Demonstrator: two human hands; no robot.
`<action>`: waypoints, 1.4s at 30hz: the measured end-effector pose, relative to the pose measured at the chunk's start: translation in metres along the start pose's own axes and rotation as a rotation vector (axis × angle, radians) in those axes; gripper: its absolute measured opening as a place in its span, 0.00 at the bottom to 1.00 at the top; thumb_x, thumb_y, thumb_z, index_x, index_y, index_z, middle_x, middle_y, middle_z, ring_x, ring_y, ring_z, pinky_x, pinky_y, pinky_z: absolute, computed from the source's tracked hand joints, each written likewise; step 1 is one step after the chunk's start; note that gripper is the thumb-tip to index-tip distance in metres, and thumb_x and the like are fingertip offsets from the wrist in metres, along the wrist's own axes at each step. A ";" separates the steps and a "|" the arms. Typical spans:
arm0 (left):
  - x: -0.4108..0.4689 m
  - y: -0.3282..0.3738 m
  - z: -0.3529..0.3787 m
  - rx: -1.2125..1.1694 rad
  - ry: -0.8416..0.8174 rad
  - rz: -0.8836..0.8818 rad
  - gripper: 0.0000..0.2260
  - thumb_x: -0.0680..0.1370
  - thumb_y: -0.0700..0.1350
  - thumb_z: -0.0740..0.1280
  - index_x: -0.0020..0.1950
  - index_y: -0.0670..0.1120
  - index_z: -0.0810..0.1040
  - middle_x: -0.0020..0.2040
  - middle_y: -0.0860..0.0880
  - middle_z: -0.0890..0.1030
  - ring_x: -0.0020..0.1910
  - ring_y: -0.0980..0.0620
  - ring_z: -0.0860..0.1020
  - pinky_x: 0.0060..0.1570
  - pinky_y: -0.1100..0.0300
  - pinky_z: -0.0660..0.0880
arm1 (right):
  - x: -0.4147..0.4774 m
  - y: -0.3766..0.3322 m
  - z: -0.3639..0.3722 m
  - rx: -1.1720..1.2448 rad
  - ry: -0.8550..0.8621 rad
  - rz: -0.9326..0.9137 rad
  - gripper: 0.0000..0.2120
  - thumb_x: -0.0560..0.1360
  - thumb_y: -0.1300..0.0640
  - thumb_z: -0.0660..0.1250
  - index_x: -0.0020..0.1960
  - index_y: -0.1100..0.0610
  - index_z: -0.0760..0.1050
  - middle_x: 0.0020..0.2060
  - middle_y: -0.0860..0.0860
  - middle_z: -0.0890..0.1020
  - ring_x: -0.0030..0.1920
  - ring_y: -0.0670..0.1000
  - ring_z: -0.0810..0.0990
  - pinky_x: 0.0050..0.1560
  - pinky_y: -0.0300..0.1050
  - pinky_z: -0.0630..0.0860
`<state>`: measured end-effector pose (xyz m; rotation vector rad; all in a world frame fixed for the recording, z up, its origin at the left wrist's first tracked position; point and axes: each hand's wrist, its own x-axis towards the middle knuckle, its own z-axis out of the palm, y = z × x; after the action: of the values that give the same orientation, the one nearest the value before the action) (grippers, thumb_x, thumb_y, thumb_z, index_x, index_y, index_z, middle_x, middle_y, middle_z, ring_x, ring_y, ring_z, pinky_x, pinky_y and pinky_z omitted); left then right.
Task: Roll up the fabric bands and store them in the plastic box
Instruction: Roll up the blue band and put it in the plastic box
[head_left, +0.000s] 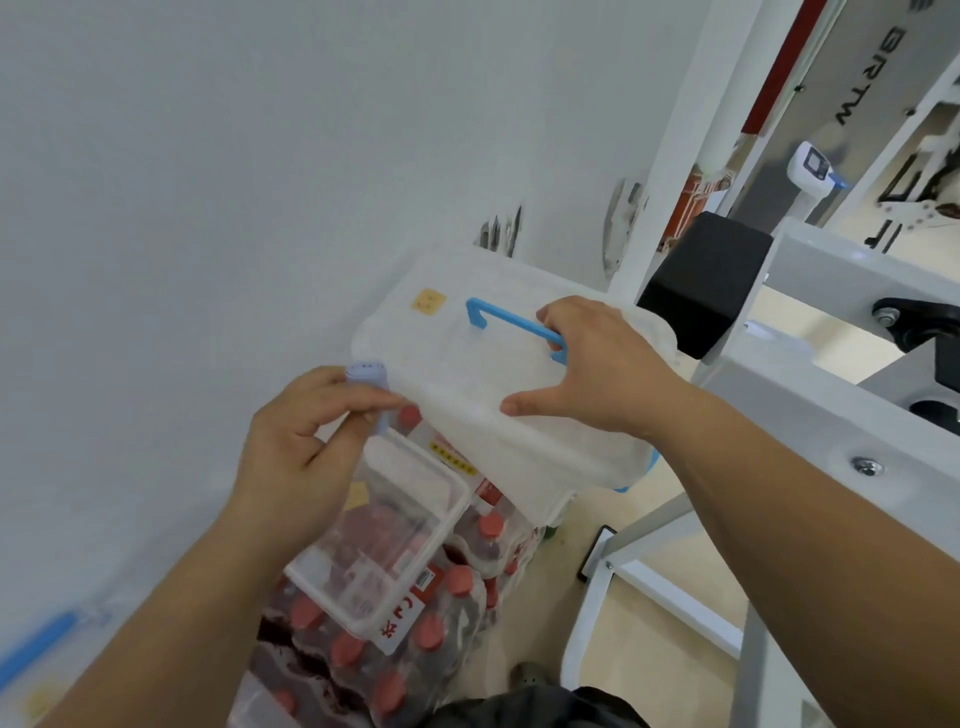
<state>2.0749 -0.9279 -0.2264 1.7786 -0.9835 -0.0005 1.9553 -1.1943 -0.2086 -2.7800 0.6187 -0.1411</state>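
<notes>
While the right hand (597, 364) clasps the lid (483, 374), the left hand (306, 431) pinches its clip (366, 375)

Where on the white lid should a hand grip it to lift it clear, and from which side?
Probably the blue handle on the lid, reached from above: it stands proud as an open loop fingers can hook. The right hand already rests there.
</notes>
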 end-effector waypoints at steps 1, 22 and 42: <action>0.000 0.002 -0.008 0.019 0.049 -0.008 0.18 0.78 0.35 0.69 0.46 0.61 0.85 0.54 0.61 0.83 0.58 0.65 0.79 0.57 0.67 0.75 | -0.001 -0.008 -0.003 0.010 -0.022 -0.043 0.44 0.57 0.21 0.68 0.60 0.51 0.73 0.56 0.48 0.77 0.53 0.51 0.73 0.55 0.45 0.67; -0.049 0.039 -0.090 0.187 0.154 -0.285 0.22 0.79 0.36 0.66 0.42 0.64 0.84 0.49 0.62 0.84 0.49 0.70 0.79 0.47 0.78 0.70 | -0.007 -0.141 0.036 0.060 -0.578 -0.813 0.32 0.62 0.37 0.82 0.52 0.40 0.63 0.75 0.45 0.70 0.80 0.47 0.60 0.80 0.52 0.40; -0.008 0.000 -0.005 0.116 -0.092 -0.426 0.21 0.81 0.53 0.65 0.71 0.69 0.64 0.43 0.60 0.83 0.44 0.65 0.79 0.38 0.72 0.69 | -0.008 -0.076 0.084 0.651 -0.161 -0.274 0.16 0.79 0.49 0.71 0.65 0.50 0.79 0.61 0.45 0.82 0.66 0.46 0.77 0.67 0.51 0.73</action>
<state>2.0720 -0.9190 -0.2276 2.0806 -0.6613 -0.3009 1.9915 -1.1038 -0.2663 -2.1948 0.1098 -0.1419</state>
